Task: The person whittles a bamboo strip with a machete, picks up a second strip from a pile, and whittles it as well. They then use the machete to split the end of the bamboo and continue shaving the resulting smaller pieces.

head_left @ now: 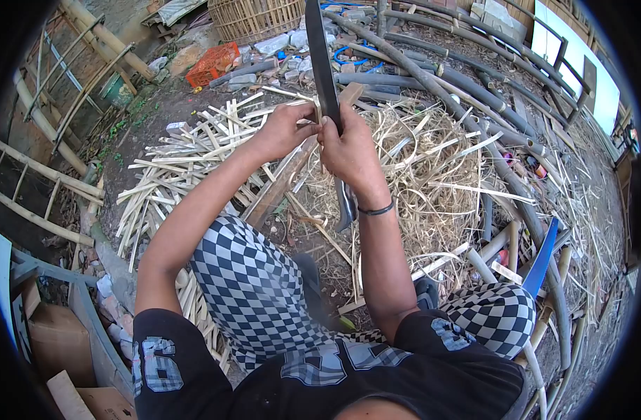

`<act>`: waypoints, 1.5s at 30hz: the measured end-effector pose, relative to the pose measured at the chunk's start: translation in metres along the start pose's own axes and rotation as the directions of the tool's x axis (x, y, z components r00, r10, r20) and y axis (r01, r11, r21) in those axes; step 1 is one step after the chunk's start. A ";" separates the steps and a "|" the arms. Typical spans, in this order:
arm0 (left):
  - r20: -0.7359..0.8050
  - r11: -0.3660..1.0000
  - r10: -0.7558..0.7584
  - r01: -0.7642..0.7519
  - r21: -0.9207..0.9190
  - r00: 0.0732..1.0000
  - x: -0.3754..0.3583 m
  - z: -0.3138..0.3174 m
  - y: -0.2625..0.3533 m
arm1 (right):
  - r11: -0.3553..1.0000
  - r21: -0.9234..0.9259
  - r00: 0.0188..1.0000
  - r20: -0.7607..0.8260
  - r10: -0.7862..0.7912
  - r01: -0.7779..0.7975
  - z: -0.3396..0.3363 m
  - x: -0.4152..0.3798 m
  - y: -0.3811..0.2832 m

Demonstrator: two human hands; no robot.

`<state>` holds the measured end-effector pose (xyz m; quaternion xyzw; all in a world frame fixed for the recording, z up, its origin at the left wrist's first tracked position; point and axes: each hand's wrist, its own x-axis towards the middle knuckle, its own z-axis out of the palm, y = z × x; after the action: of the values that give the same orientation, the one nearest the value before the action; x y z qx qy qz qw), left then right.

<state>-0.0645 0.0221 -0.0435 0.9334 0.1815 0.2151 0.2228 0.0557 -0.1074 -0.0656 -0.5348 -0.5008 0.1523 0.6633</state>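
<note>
My right hand (pixel 352 154) is closed around a machete (pixel 322 59). Its long dark blade points up and away from me, and its curved handle end (pixel 345 206) sticks out below, near the wrist. Just left of the blade, my left hand (pixel 287 129) pinches a thin pale bamboo strip (pixel 318 106) against or close beside the steel; the fingers hide most of the strip. Behind both hands a wooden plank (pixel 282 185) slants across the ground, partly covered by them.
Split bamboo strips (pixel 170 171) lie heaped on the left, curly shavings (pixel 418 175) on the right. A blue-bladed saw (pixel 542 259) stands by my right knee. Farther off are bamboo poles (pixel 467 91), a red crate (pixel 213 64), a woven basket (pixel 257 19) and a cardboard box (pixel 61 343).
</note>
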 end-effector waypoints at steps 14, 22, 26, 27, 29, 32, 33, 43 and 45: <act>-0.043 0.986 0.132 -0.126 0.106 0.990 0.004 -0.015 0.015 | 0.997 -0.049 0.996 0.066 -0.058 0.061 -0.015 -0.005 -0.030; -0.035 0.979 0.137 -0.130 0.158 0.990 0.004 -0.017 0.015 | 0.990 -0.096 0.993 0.067 -0.099 0.105 -0.011 0.003 -0.032; -0.030 0.979 0.119 -0.113 0.170 0.992 -0.003 -0.007 0.002 | 0.988 -0.133 0.994 0.080 -0.072 0.082 -0.002 -0.003 -0.016; -0.019 0.966 0.131 -0.124 0.227 0.991 -0.001 -0.010 0.005 | 0.990 -0.109 0.992 0.101 -0.080 0.091 -0.002 0.001 -0.017; 0.028 0.979 0.087 -0.091 0.181 0.996 0.001 -0.013 0.010 | 0.982 -0.180 0.993 0.117 -0.032 0.053 -0.007 0.002 -0.020; -0.006 0.974 0.156 -0.153 0.165 0.988 0.003 -0.017 0.013 | 0.986 -0.157 0.992 0.105 0.064 -0.047 -0.011 0.000 -0.035; 0.007 0.977 0.125 -0.124 0.172 0.992 0.003 -0.011 0.001 | 0.985 -0.162 0.991 0.107 0.080 -0.062 -0.007 -0.001 -0.027; 0.116 0.995 -0.097 0.096 0.015 0.988 0.006 -0.047 0.022 | 0.997 -0.050 0.998 0.041 -0.050 0.052 0.004 0.003 0.005; -0.127 0.949 -0.214 0.175 -0.263 0.969 0.011 -0.052 0.040 | 0.999 -0.016 0.996 0.081 0.038 -0.037 0.004 0.004 0.006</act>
<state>-0.0701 0.0112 0.0217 0.8560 0.2607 0.2845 0.3441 0.0564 -0.1001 -0.0689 -0.5423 -0.5183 0.1827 0.6355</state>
